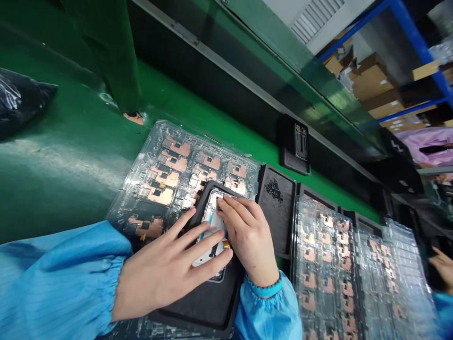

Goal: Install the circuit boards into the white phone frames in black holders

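Observation:
A phone housing (213, 225) with a pale metal inside lies tilted in a black foam tray (198, 304). Across its left side and lower part rests my left hand (166, 271), its fingers spread. My right hand (249, 233) bends over the housing's upper end, fingertips drawn together and pressed down there; whatever they pinch is hidden beneath them. An orange flex cable end (226, 244) shows between the hands. Under the foam tray, a clear plastic tray (141, 163) holds several copper-coloured circuit boards (161, 194).
Right of my hands, a shallow black tray (283, 226) carries a pile of small black parts (274, 190). Beyond it are more clear trays (300, 293) of boards. Another phone housing (301, 141) lies on black trays at the back. A co-worker's hand (443, 267) appears far right.

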`<state>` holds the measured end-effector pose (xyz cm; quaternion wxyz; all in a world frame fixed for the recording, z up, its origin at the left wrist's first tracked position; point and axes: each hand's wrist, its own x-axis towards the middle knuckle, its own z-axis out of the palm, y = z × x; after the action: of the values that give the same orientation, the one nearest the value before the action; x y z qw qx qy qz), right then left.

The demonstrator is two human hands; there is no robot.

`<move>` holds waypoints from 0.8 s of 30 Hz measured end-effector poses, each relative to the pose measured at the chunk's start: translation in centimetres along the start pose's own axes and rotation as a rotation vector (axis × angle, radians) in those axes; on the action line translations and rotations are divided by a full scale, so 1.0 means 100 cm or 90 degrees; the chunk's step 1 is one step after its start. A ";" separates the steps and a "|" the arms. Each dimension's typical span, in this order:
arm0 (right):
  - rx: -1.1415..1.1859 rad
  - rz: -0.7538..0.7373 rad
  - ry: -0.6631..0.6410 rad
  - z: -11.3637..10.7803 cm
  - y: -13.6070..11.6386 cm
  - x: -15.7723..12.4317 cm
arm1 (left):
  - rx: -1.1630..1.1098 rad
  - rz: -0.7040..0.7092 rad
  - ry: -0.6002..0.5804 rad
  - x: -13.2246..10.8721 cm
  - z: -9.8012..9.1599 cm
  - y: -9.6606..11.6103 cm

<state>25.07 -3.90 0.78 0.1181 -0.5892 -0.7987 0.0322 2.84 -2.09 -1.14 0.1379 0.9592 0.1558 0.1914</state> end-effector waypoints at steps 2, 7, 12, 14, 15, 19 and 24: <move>-0.015 0.004 0.000 0.000 0.000 0.000 | -0.005 0.002 0.001 0.000 0.000 0.000; -0.027 0.009 -0.001 0.000 -0.002 0.001 | -0.013 -0.006 0.007 0.002 0.001 -0.001; -0.032 0.023 -0.021 0.001 -0.004 0.001 | -0.016 -0.003 0.009 0.003 0.000 -0.001; -0.034 0.028 -0.030 0.001 -0.005 0.001 | -0.015 -0.006 0.013 0.003 -0.001 -0.001; -0.037 0.031 -0.033 0.000 -0.006 0.001 | -0.015 -0.010 0.016 0.003 -0.002 0.000; -0.072 0.032 -0.055 -0.002 -0.011 0.004 | -0.012 -0.014 0.014 0.003 -0.003 0.001; -0.050 0.034 -0.100 -0.007 -0.014 0.002 | -0.023 -0.035 0.011 0.001 -0.001 0.000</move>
<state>23.88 -4.17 1.75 0.0306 -0.6101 -0.7901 0.0502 2.86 -2.04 -1.01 0.1590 0.9503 0.1795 0.1987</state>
